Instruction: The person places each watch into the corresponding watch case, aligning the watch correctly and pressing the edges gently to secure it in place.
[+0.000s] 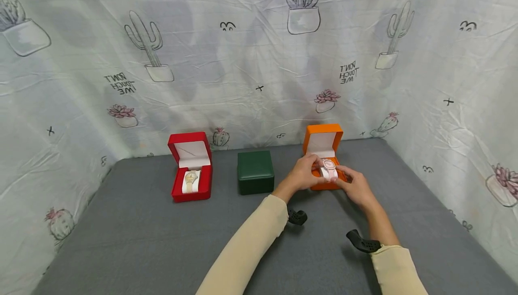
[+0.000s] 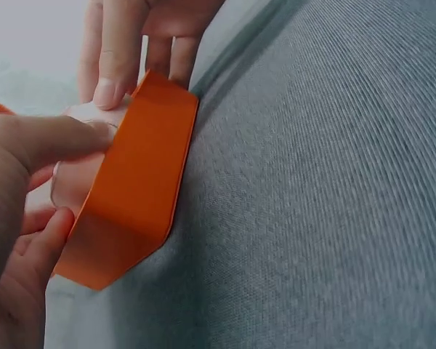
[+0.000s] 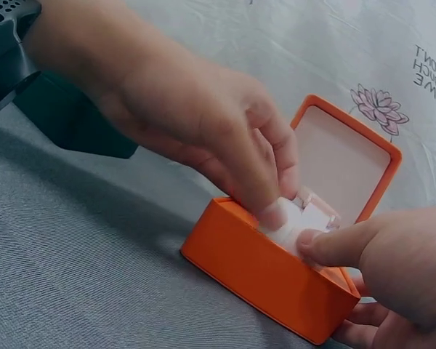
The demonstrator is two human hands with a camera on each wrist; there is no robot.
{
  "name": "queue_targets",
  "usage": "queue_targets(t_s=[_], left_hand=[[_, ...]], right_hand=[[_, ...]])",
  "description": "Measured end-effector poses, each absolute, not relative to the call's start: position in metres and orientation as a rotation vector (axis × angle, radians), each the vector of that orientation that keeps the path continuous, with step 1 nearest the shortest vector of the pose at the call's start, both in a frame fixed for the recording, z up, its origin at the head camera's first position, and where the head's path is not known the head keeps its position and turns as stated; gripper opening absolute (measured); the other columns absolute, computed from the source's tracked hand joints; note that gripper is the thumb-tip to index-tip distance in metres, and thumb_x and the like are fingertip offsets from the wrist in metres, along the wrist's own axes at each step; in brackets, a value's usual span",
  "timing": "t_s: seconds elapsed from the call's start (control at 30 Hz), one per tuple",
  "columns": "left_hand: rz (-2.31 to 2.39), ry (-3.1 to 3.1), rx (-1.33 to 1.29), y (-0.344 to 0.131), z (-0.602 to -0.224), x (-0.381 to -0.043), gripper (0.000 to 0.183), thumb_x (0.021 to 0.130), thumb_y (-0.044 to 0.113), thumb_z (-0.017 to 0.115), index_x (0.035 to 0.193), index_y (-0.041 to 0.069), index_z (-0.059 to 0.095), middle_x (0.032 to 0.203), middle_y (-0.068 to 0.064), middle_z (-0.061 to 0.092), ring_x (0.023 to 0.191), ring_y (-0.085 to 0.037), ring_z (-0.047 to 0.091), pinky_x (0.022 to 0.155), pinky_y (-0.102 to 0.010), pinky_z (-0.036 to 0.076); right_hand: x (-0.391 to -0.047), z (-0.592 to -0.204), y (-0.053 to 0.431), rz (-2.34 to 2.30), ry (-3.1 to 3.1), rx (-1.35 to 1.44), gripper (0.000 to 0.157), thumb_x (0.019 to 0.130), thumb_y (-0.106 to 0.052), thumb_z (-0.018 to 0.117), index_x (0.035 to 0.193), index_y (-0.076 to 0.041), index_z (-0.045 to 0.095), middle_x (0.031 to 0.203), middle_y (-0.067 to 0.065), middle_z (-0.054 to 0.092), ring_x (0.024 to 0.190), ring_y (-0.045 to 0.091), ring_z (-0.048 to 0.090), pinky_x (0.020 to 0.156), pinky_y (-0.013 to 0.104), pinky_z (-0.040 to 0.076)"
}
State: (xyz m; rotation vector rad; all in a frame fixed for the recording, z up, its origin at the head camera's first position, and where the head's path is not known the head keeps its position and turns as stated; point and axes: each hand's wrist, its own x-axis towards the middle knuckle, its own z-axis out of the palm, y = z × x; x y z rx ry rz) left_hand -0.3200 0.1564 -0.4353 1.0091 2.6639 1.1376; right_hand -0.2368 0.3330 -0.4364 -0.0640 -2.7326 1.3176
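In the head view, a watch with a pink strap point(image 1: 329, 164) sits round a white cushion in an open orange box point(image 1: 325, 186) at the back right. My left hand point(image 1: 301, 173) pinches the cushioned watch from its left side, thumb in front. From the right, my right hand point(image 1: 358, 189) holds the same watch and cushion between thumb and index finger. The right wrist view shows the right thumb on the white cushion point(image 3: 287, 225), with other fingers outside the orange box point(image 3: 269, 273). Fingers partly hide the watch in both wrist views.
Left of the hands stands a closed dark green box point(image 1: 256, 172). Farther left, an open red box point(image 1: 206, 182) holds a cream-strapped watch point(image 1: 190, 180) on a white cushion. All stand on a grey cloth surface point(image 1: 162, 245), before a cactus-print curtain point(image 1: 243, 61).
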Motion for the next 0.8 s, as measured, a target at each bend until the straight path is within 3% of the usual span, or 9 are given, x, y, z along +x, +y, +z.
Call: queue_targets(t_s=[0.2,0.43,0.8], left_hand=[[1.061,2.767,0.995,0.161,-0.432,-0.313,0.03,0.085,0.033,0.074,0.104,0.016,0.058,0.11,0.003,0.057,0.095,-0.011,0.054,0.085,-0.021,0.049],[0.915,2.839,1.116,0.168,-0.427,-0.305,0.043,0.087,0.023,0.072,0.126,0.019,0.054,0.133,-0.001,0.055,0.108,-0.015,0.058,0.096,-0.029,0.051],[0.795,2.886,1.115,0.171,-0.429,-0.302,0.028,0.088,0.021,0.072,0.114,0.021,0.062,0.123,0.003,0.055,0.1,-0.012,0.06,0.088,-0.025,0.053]], right_hand=[[-0.237,-0.437,0.331,1.257,-2.725,-0.096,0.047,0.094,-0.018,0.063,0.135,0.002,0.051,0.137,0.031,0.051,0.122,0.044,0.052,0.099,0.055,0.044],[-0.237,-0.439,0.33,1.296,-2.699,-0.146,0.043,0.098,-0.022,0.057,0.133,0.002,0.053,0.137,0.029,0.051,0.123,0.042,0.05,0.1,0.052,0.043],[-0.239,-0.443,0.326,1.321,-2.682,-0.253,0.04,0.096,-0.016,0.06,0.131,0.001,0.054,0.144,0.028,0.044,0.129,0.043,0.045,0.104,0.055,0.041]])
